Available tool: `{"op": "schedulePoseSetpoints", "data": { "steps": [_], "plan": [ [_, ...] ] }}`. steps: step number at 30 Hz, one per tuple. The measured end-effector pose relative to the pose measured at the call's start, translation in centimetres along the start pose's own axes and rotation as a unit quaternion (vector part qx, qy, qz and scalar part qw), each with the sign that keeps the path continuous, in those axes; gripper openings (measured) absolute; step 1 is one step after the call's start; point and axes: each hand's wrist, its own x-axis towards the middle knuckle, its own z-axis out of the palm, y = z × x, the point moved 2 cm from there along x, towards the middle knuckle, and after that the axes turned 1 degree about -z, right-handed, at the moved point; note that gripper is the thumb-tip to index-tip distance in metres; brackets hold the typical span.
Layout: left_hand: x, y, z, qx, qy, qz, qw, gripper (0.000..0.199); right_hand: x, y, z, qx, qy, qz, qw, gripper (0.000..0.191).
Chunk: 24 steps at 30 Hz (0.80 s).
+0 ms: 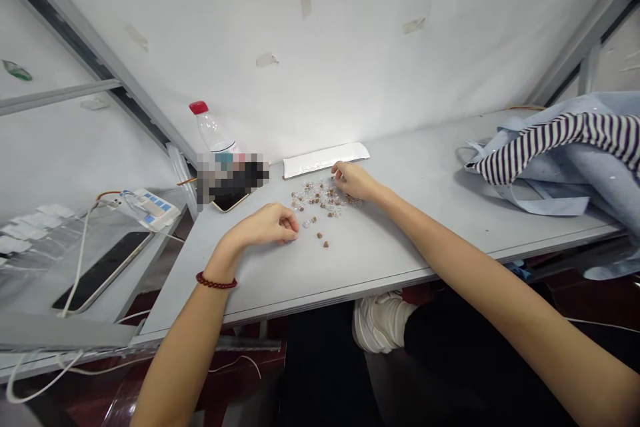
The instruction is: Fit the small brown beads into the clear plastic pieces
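Small brown pieces and crumpled transparent wrappers [320, 199] lie scattered on the grey table [350, 267]. My right hand [353, 181] rests at the far edge of this scatter, its fingertips curled down among the pieces. Whether they pinch anything is hidden. My left hand [265, 225] lies nearer, with curled fingers just left of the scatter and nothing visible in them. A red bead bracelet [217, 281] circles my left wrist. A couple of loose brown pieces [323, 241] sit apart, near my left fingertips.
Behind the hands lie a white paper strip [326, 159], a red-capped plastic bottle [213, 127], a pixelated object [233, 177] and a phone [230, 201]. A striped cloth on a pale blue bag [555, 147] sits right. Left, a power strip [150, 209] and another phone [103, 270] have cables.
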Motion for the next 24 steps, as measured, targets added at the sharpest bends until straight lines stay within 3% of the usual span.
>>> {"op": "schedulePoseSetpoints", "data": {
  "steps": [3,6,11,13,16,20,24],
  "plan": [
    [0.2,0.7,0.0,-0.045,0.068,0.013,0.997,0.012,-0.1,-0.5,-0.7,0.071,0.043,0.000,0.997,0.025],
    [0.6,0.9,-0.2,-0.109,0.176,0.047,0.977,0.016,-0.5,-1.7,-1.4,0.206,0.063,0.014,0.976,0.019],
    [1.2,0.2,-0.6,-0.200,0.318,0.119,0.919,0.024,-1.3,-4.5,-0.7,0.444,-0.031,0.020,0.895,0.024],
    [1.4,0.1,-0.6,-0.222,0.336,0.130,0.906,0.026,-1.5,-5.5,-0.2,0.484,-0.070,0.001,0.872,0.023],
    [1.5,0.2,-0.4,-0.244,0.319,0.145,0.904,0.026,-1.8,-6.5,0.0,0.511,-0.110,-0.016,0.852,0.020],
    [1.6,0.2,-0.2,-0.260,0.302,0.161,0.903,0.025,-1.9,-6.9,-0.2,0.527,-0.117,-0.013,0.842,0.019],
    [1.7,0.2,-0.1,-0.260,0.306,0.162,0.901,0.025,-1.8,-6.4,0.4,0.528,-0.099,0.033,0.843,0.017]
  ]
}}
